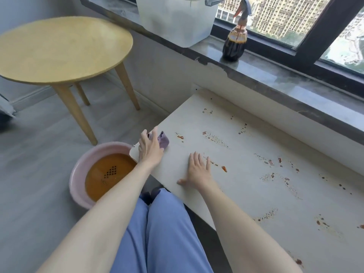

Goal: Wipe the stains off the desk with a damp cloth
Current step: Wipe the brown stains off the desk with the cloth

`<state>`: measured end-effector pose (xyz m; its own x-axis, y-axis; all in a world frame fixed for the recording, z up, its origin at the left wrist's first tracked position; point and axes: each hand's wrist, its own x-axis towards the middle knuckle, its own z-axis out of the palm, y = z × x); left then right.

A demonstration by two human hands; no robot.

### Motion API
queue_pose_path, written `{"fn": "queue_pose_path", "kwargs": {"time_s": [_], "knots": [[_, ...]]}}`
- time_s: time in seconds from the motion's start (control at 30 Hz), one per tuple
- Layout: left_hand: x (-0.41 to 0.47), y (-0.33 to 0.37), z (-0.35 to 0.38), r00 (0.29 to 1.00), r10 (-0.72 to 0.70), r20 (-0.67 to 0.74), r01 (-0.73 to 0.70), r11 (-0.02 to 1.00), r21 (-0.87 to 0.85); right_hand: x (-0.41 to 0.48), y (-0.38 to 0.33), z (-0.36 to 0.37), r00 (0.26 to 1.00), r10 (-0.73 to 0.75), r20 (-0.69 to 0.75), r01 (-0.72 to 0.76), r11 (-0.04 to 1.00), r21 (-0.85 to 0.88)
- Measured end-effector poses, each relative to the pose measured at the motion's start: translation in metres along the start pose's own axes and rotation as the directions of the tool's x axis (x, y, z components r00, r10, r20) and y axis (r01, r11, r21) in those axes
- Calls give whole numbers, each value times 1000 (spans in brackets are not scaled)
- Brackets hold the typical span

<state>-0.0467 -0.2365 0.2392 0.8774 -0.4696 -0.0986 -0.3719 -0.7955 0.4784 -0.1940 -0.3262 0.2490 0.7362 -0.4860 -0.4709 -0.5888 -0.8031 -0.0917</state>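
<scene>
A white desk (pixel 242 186) runs along the wall under the window, spattered with several red-brown stains (pixel 215 139) across its top. My left hand (pixel 150 148) holds a small purple cloth (pixel 164 141) at the desk's left edge, the cloth bunched under my fingers on the surface. My right hand (pixel 198 170) lies flat on the desk, fingers spread, just left of a stain (pixel 224 168). The nearest stain to the cloth (pixel 180 137) lies a short way to its right.
A pink basin (pixel 78 184) of brown water stands on the floor left of the desk. Behind it is a round wooden side table (pixel 61 48). On the windowsill (pixel 256 75) stand a dark spray bottle (pixel 235 44) and a translucent plastic bin (pixel 177 20).
</scene>
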Motion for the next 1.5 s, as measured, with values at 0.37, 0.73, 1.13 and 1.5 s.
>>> {"fn": "queue_pose_path", "kwargs": {"time_s": [0.37, 0.73, 1.13, 1.5], "knots": [[-20, -29, 28, 937, 340, 82, -347, 933, 92, 15, -18, -14, 994, 68, 83, -63, 996, -61], [-17, -39, 19, 899, 429, 91, -422, 902, -93, 20, -23, -14, 992, 104, 68, -100, 993, -66], [-17, -50, 12, 894, 427, 133, -402, 898, -181, 18, -21, -13, 995, 82, 63, -84, 996, 30], [-11, -79, 0, 886, 420, 197, -410, 908, -88, 16, -18, -13, 995, 65, 70, -69, 997, 45]]}}
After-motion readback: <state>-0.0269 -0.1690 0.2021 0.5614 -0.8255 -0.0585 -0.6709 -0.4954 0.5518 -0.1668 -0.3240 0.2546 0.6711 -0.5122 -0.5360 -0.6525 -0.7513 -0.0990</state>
